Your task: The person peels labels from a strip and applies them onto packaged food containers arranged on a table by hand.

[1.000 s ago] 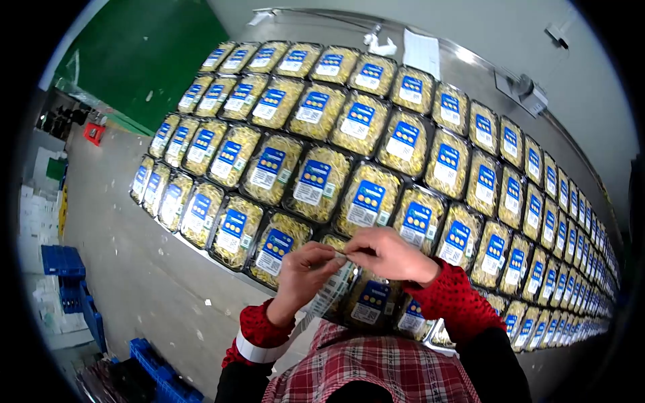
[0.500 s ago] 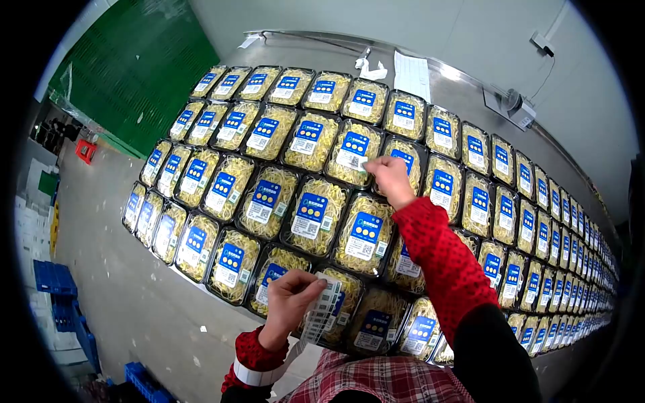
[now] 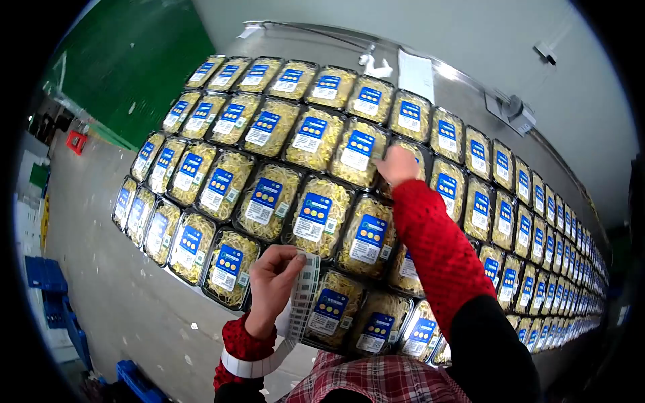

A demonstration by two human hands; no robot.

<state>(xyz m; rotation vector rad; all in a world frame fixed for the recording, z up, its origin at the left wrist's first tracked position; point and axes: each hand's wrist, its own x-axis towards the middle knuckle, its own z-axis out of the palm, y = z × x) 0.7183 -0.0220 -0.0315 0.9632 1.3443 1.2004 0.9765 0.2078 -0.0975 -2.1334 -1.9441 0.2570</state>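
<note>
My left hand pinches a strip of small printed labels between thumb and fingers. The strip hangs down over the front row, and its white backing loops round my left wrist. Beside the strip lies a tray of bean sprouts with a blue and white label. My right hand is at a sprout tray in the second row from the back, its fingers curled in. Its thumb side reaches the edge of the neighbouring tray. Whatever those fingertips hold, if anything, is hidden.
Several rows of black sprout trays cover the metal table, running far right. At the back lie a paper sheet and a crumpled white item. Blue crates and a red stool stand on the floor at left.
My left hand has moved left and up, lifting the label strip so more of it shows. My right hand has shifted slightly right and up, away from the neighbouring tray's printed label.
</note>
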